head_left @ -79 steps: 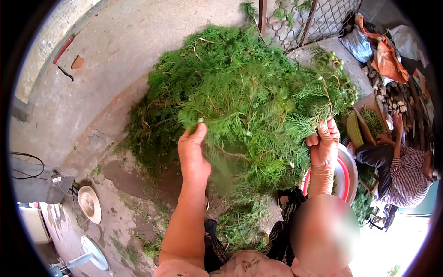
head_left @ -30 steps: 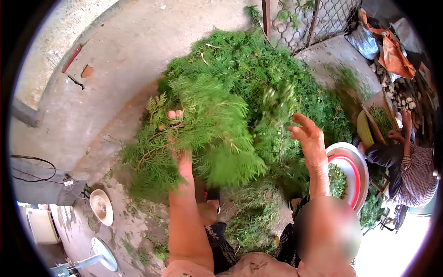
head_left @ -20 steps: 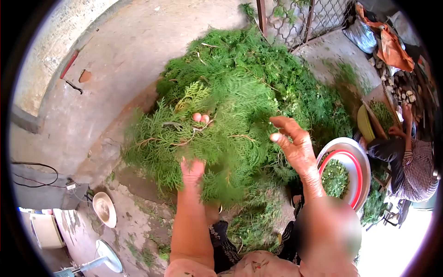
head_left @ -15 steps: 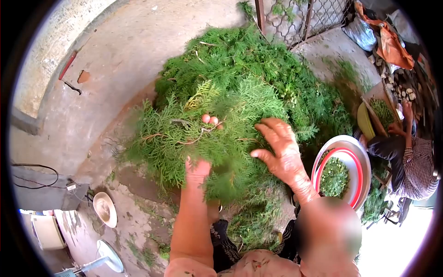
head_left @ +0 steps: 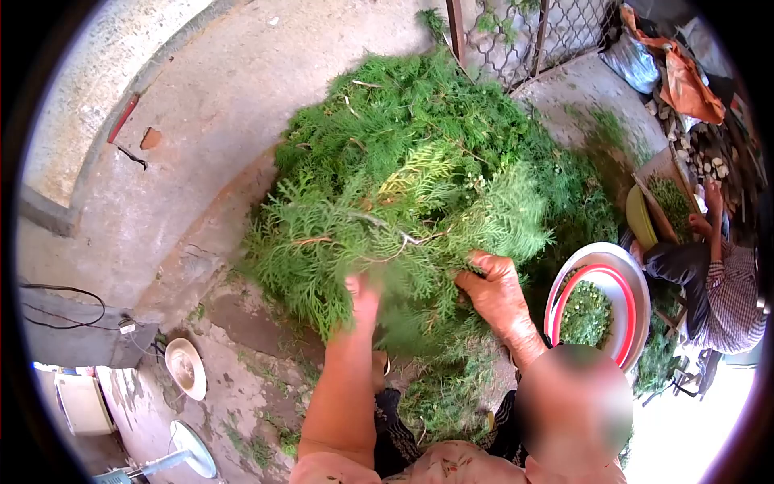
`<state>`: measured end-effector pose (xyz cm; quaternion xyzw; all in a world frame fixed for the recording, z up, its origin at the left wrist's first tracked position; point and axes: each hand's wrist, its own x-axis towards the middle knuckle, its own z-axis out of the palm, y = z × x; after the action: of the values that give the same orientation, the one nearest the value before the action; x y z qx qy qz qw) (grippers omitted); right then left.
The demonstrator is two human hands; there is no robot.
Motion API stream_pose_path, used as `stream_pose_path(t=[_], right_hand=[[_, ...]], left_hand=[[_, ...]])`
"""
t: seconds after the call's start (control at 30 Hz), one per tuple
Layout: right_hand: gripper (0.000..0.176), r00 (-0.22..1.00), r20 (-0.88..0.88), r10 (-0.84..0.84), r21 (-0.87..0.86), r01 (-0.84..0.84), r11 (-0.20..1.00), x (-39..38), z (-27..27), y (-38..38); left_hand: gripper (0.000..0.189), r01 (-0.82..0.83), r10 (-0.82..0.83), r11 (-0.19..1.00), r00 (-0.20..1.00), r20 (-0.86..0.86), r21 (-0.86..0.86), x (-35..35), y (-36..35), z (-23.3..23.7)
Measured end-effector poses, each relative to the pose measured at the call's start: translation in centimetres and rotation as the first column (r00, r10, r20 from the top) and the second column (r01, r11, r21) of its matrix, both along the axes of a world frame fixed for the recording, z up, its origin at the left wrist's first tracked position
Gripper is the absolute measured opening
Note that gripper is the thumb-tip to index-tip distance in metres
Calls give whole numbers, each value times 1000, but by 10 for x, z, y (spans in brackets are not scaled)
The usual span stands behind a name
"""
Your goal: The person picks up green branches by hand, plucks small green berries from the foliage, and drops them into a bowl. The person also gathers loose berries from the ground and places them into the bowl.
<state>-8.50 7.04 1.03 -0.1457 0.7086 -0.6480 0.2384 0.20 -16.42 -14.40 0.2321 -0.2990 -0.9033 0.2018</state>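
Leafy branch point(head_left: 310, 256) at the pile's point(head_left: 403, 105) near side, right hand point(head_left: 498, 298) pinching it; left hand point(head_left: 364, 300) half hidden, its hold we cannot tell. We judge it light, springy, best gripped by the woody stem point(head_left: 409, 239).

I see left hand point(head_left: 363, 300) blurred, fingers hidden by leafy branch point(head_left: 387, 250). Right hand point(head_left: 496, 297) at branch's near edge, thumb and fingertips among leaves; grip unclear to me. Green pile point(head_left: 387, 109) beyond. Beside right hand, metal basin point(head_left: 643, 302), red-rimmed bowl point(head_left: 630, 315) inside with green bits point(head_left: 584, 315). Seated person point(head_left: 732, 302) far right.
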Motion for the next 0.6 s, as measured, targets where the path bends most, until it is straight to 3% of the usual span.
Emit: stream_pose_path(t=[0.07,0.13,0.23,0.27,0.3,0.33,0.43,0.57,0.6], right_hand=[[8,996,90,-13,14,11,1000,-6,5,4],[7,998,65,23,40,-25,999,-10,4,6],[7,996,90,-9,-11,10,1000,-10,0,8],[7,992,118,-35,-30,39,999,-11,1,8],[8,987,145,-62,-48,69,996,-12,2,7],[10,978,167,-128,-40,137,990,-11,3,5],[5,989,-62,-136,10,137,991,-19,-20,16],[7,867,-472,-161,68,218,974,-22,-17,18],[10,818,-562,-122,158,251,955,-21,-23,18]], left_hand=[[33,18,88,884,975,204,-467,0,1,0],[34,138,257,571,906,335,-810,-1,5,-1],[36,-191,419,734,883,213,-652,-1,32,69],[35,-449,469,882,864,182,-143,-10,36,102],[35,-548,521,726,833,188,416,-21,36,118],[35,-597,566,734,801,196,324,-30,30,117],[30,-544,518,771,838,172,331,-28,36,114],[41,-113,113,985,994,6,131,-30,55,115],[46,-59,56,997,997,56,47,-34,66,122]])
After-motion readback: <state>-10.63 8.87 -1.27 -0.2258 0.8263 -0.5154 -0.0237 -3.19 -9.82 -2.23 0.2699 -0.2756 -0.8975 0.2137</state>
